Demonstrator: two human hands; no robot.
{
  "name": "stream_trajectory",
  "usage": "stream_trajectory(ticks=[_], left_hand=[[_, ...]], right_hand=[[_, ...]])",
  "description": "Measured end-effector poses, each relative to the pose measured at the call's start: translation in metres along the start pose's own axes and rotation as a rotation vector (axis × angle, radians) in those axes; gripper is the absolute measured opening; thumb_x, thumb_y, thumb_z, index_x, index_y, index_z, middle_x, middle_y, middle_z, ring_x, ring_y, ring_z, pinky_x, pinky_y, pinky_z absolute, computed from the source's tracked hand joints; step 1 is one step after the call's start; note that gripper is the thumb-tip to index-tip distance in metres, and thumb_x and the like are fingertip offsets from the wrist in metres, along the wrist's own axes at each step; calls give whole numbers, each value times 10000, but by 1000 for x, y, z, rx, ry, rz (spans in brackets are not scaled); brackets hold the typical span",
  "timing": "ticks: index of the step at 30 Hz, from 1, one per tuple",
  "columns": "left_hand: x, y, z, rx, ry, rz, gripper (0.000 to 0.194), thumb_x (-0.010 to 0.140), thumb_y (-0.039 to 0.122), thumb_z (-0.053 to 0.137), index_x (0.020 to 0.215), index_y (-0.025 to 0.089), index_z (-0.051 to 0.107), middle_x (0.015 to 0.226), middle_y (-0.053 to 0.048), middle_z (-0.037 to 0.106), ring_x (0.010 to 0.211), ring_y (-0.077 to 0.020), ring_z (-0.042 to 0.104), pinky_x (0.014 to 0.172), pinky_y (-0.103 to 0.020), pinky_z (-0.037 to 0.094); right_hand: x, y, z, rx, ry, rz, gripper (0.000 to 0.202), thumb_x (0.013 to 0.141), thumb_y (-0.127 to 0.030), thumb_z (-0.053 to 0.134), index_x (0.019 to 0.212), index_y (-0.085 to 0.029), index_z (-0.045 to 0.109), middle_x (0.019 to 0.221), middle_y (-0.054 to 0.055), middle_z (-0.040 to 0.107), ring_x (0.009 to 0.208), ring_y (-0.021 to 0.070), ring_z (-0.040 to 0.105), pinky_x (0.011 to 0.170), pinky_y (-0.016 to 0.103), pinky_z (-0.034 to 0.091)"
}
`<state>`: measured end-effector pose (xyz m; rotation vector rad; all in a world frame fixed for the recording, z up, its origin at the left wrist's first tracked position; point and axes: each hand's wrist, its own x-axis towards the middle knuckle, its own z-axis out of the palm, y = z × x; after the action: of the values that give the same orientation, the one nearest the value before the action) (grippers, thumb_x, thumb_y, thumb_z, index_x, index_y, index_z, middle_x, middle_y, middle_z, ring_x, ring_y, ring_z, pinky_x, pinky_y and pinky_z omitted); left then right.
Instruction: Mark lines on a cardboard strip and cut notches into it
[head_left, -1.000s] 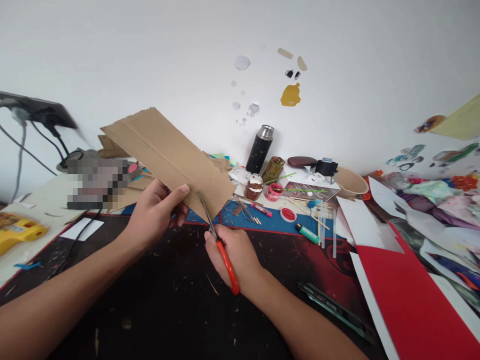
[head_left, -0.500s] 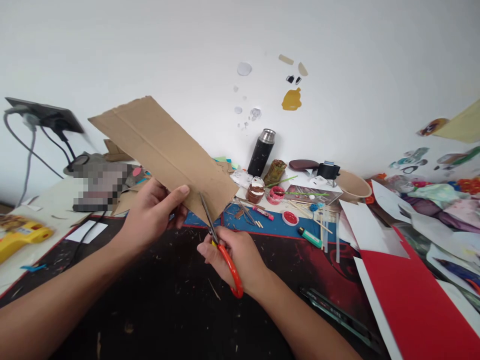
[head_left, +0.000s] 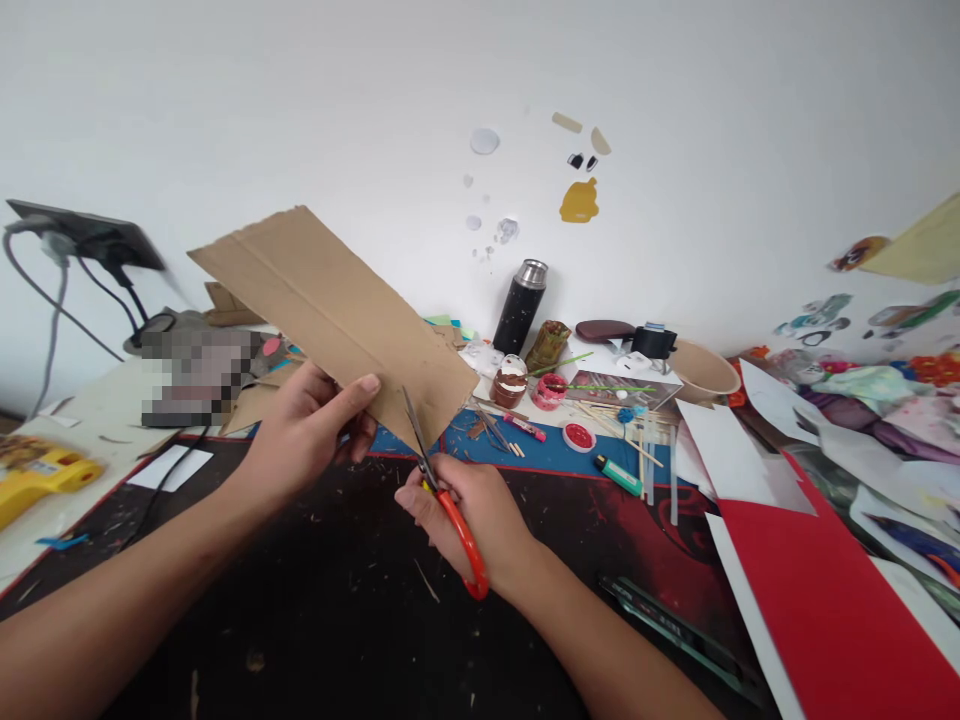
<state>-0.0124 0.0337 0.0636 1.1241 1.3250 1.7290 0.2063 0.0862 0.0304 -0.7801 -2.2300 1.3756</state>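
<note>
A long brown cardboard piece (head_left: 330,290) is raised over the table, slanting from upper left to lower right. My left hand (head_left: 315,420) grips its lower edge, thumb on the near face and fingers behind. My right hand (head_left: 469,510) is closed round the red and yellow handles of the scissors (head_left: 457,535). The scissor blades lie at the cardboard's lower right part, pointing up and slightly left. How far they have cut into it cannot be made out.
Behind the hands are a black thermos (head_left: 521,305), paint jars (head_left: 510,380), a red paint lid (head_left: 579,436) and a green marker (head_left: 619,475). Red card (head_left: 855,600) lies right, a yellow glue gun (head_left: 52,480) left. Small scraps dot the dark mat (head_left: 337,620).
The cardboard's far left end has dipped a little and shifted slightly right. Both hands keep their grips almost in place, and the background has shifted slightly left in view.
</note>
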Motion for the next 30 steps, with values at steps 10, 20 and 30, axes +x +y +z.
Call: stream_trajectory(ticks=[10, 20, 30], left_hand=[[-2, 4, 0, 31, -17, 3, 461, 935, 589, 913, 962, 255, 597, 580, 53, 656, 383, -131, 564, 367, -235, 396], [-1, -4, 1, -13, -10, 8, 478, 909, 573, 949, 954, 253, 597, 608, 53, 673, 397, -133, 572, 367, -240, 449], [-1, -9, 2, -34, 25, -22, 484, 888, 591, 957, 933, 243, 625, 586, 52, 658, 388, -130, 570, 366, -233, 436]], right_hand=[[1, -3, -2, -84, 2, -16, 354, 1088, -570, 750, 991, -230, 756, 788, 10, 769, 693, 186, 735, 661, 274, 530], [2, 0, 1, -144, 55, -12, 347, 1075, -546, 755, 917, -241, 705, 764, 9, 742, 689, 198, 699, 717, 309, 524], [3, 0, 0, -199, 71, -34, 375, 1106, -464, 647, 807, -253, 565, 759, 19, 689, 705, 198, 648, 720, 307, 479]])
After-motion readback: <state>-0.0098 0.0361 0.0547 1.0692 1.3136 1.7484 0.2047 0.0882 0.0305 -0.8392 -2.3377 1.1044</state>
